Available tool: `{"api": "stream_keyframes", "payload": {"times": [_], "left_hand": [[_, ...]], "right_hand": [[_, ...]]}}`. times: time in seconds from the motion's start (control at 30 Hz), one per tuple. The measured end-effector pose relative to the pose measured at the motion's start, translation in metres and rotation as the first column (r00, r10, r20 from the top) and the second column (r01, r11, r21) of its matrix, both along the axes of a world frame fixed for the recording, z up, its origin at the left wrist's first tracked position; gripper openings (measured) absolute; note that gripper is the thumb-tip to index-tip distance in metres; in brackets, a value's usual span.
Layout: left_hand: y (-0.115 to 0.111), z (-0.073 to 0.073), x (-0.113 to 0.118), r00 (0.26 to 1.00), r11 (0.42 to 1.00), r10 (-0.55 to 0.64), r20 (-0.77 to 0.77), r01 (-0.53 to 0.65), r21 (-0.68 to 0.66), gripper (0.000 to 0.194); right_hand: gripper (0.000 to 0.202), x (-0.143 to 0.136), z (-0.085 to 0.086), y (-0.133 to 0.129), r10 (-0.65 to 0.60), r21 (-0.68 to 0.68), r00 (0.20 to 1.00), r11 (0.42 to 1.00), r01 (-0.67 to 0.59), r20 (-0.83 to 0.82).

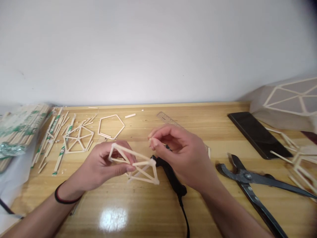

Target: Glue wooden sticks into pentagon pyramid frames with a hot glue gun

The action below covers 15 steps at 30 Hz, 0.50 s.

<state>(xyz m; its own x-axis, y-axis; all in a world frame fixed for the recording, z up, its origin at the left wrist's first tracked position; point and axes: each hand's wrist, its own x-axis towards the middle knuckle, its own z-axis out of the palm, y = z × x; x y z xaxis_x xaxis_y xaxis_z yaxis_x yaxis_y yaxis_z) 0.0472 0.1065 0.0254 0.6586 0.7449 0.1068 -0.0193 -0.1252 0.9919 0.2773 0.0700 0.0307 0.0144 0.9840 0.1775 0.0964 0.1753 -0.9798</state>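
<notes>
My left hand (110, 162) grips a small frame of wooden sticks (142, 162) joined at whitish corners, thumb below and fingers behind one side. The frame is tilted above the table. To its upper right, my right hand (177, 152) is closed in a pinch, with thumb and forefinger together. A tiny pale bit shows at those fingertips, too small to name. Beneath the right hand lies a black corded tool (173, 178), its upper end partly hidden by the hand and frame.
Left of the hands lie a pentagon with spokes (78, 138), a plain pentagon outline (111, 126), loose sticks (55, 132) and bagged chopsticks (24, 127). A stencil ruler (168, 118) lies behind. At right are a phone (257, 134), large pliers (247, 178) and more stick frames (305, 165).
</notes>
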Motion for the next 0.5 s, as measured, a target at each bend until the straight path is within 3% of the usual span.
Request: {"api": "stream_keyframes", "payload": {"times": [0.13,0.3,0.5], "left_hand": [[-0.002,-0.004,0.001,0.976,0.970,0.214,-0.043,-0.218,-0.104,0.027],[0.000,-0.005,0.000,0.972,0.961,0.234,-0.008,-0.232,-0.153,0.042],[0.004,-0.006,0.002,0.957,0.942,0.289,-0.032,-0.290,-0.170,0.037]], "right_hand": [[0.014,0.003,-0.006,0.003,-0.045,-0.061,0.999,0.997,0.044,-0.012],[0.013,0.004,-0.008,0.005,-0.063,-0.057,0.997,0.996,0.065,0.040],[0.011,0.008,-0.014,0.012,-0.081,-0.099,0.978,0.990,0.101,0.192]]}}
